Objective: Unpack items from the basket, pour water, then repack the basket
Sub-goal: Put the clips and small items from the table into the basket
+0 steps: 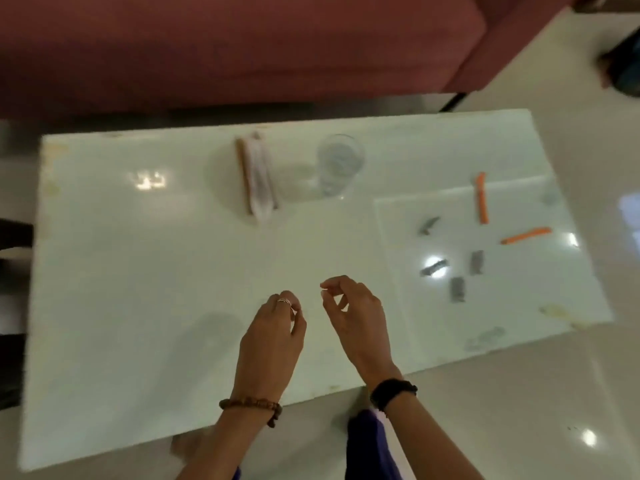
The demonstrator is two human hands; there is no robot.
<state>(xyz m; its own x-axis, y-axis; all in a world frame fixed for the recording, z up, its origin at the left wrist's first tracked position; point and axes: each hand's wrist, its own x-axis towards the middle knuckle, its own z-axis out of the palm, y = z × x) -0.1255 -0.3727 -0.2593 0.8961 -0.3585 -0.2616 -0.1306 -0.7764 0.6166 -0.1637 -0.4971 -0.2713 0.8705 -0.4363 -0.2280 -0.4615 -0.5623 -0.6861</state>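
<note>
Glass (340, 164) stands right of rolled cloth (258, 174) on table (138, 254).

Looking forward and steeply down from head height, from the near long edge of a pale glass table (138, 271). Taking in almost the whole tabletop, with wide-angle bending toward the borders. Sitting closest to the left hand (273, 337) and right hand (356, 320), both low and central, forearms entering from the bottom edge. Facing a maroon sofa (242, 46) stretching across the top beyond the far table edge. Catching glossy floor (571, 393) at right and below. Blurring slightly throughout. Offering only this single view, nothing shared with another.
</note>
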